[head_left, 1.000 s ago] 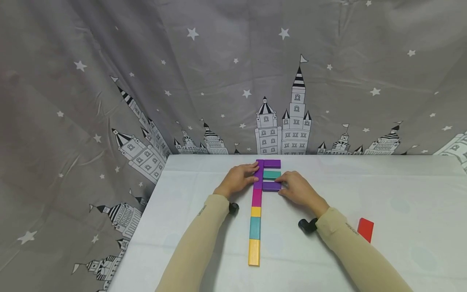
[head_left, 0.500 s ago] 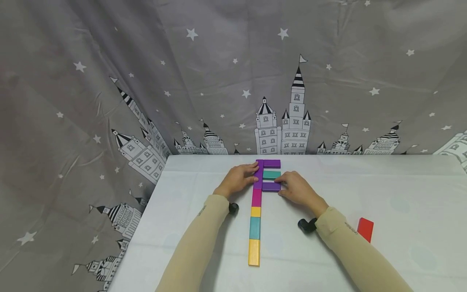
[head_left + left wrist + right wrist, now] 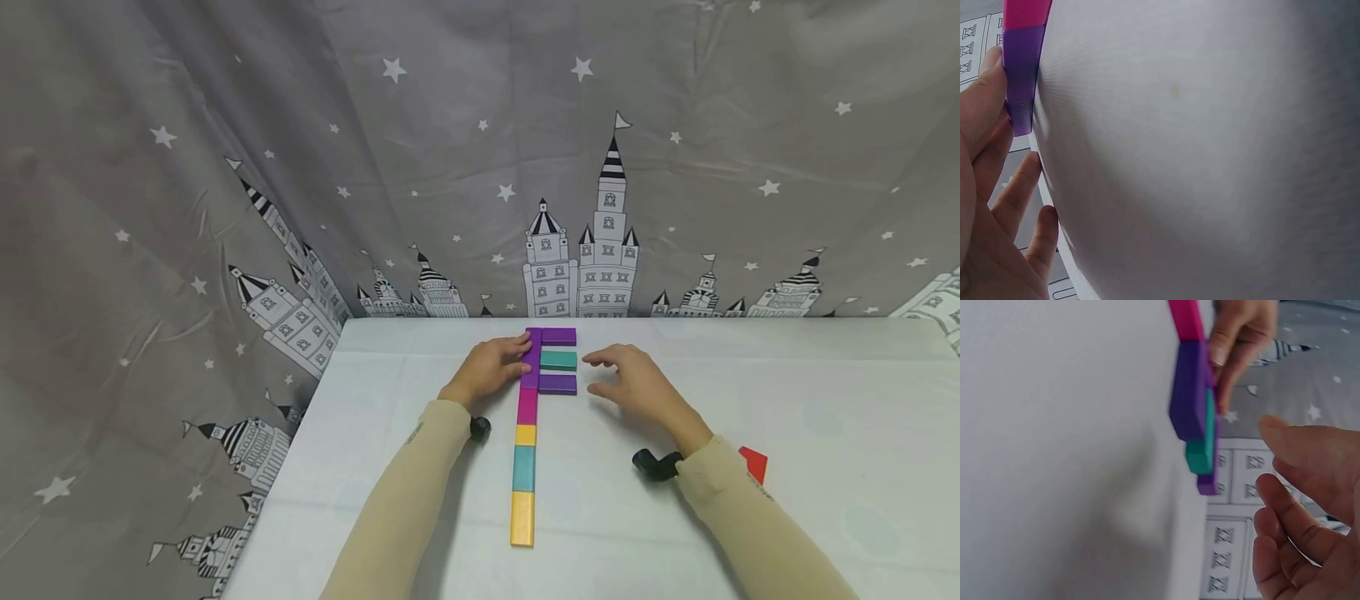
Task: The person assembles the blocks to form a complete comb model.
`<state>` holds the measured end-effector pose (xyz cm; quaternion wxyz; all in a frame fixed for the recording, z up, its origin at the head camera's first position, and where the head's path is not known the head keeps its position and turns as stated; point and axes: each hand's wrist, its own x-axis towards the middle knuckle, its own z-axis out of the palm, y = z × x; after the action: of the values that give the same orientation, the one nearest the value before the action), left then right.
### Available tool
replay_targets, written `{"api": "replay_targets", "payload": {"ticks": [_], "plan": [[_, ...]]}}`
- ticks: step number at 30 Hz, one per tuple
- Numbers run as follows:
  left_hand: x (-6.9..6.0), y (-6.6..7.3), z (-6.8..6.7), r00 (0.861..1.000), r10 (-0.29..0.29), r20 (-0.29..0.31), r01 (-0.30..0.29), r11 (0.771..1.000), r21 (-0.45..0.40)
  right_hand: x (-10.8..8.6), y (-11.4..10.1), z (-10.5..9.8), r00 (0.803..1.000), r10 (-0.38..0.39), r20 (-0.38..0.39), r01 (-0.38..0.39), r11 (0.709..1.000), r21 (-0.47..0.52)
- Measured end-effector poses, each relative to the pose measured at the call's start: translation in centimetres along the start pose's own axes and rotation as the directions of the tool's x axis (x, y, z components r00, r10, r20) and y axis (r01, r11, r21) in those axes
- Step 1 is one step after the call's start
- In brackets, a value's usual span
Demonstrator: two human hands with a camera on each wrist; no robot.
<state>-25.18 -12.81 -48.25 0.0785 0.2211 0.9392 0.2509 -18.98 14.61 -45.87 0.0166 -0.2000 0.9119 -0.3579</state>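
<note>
My left hand (image 3: 483,371) rests against the left side of an upright purple block strip (image 3: 532,377), with its thumb and fingertips touching it. From that strip, three short blocks extend to the right: a purple block (image 3: 558,337) at the top, a teal-green block (image 3: 558,361) in the middle and a darker purple block (image 3: 558,384) below. My right hand (image 3: 637,383) hovers just right of them, thumb and fingers apart, holding nothing. In the right wrist view a gap separates its fingers from the dark purple block (image 3: 1189,390).
Below the purple strip, a line continues with a pink block (image 3: 527,407), a small yellow block (image 3: 526,435), a blue-teal block (image 3: 524,468) and a longer yellow block (image 3: 522,518). A red block (image 3: 754,463) is partly hidden behind the right sleeve. A grey castle-print curtain (image 3: 450,167) hangs behind the white table (image 3: 825,400).
My right hand has let go of the lower dark purple block and moved a little to the right, its fingers parting. The left hand and the blocks stay in place.
</note>
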Motion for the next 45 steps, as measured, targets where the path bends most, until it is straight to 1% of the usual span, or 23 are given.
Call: {"api": "replay_targets", "payload": {"ticks": [5,11,14,20,27,32,35,42,45], "plan": [[-0.1,-0.1,0.0,1.0,0.005,-0.007,-0.005,1.0,0.007,-1.3,0.2,-1.4,0.999,-0.011,-0.044,0.011,1.0,0.01],[-0.1,-0.2,0.0,1.0,-0.003,0.006,0.003,1.0,-0.002,-3.0,0.4,-3.0,0.997,0.019,-0.073,-0.019,1.0,0.009],[-0.1,-0.3,0.0,1.0,-0.001,0.006,0.001,1.0,0.002,-4.1,0.8,-3.7,0.995,0.025,-0.093,-0.025,1.0,-0.004],[-0.1,-0.4,0.0,1.0,-0.01,0.007,0.01,1.0,0.013,-6.4,1.9,-4.8,0.988,0.002,-0.153,-0.009,0.999,-0.045],[-0.2,-0.4,-0.1,1.0,0.0,0.005,0.0,1.0,0.006,-9.7,3.2,-6.2,0.982,0.082,-0.17,-0.092,0.994,-0.054],[-0.1,-0.4,-0.1,1.0,-0.003,0.003,0.003,1.0,0.011,-11.9,3.9,-6.9,0.97,0.15,-0.192,-0.168,0.982,-0.081],[0.0,-0.4,-0.1,1.0,-0.01,0.001,0.01,1.0,0.011,-13.0,4.4,-7.1,0.963,0.188,-0.192,-0.207,0.974,-0.086],[0.0,-0.3,0.0,1.0,0.0,-0.003,0.0,1.0,-0.003,-15.4,5.8,-7.5,0.95,0.247,-0.193,-0.268,0.959,-0.091],[0.0,-0.2,0.1,1.0,-0.003,0.0,0.003,1.0,-0.003,-16.2,6.6,-7.8,0.952,0.246,-0.18,-0.267,0.958,-0.103]]}}
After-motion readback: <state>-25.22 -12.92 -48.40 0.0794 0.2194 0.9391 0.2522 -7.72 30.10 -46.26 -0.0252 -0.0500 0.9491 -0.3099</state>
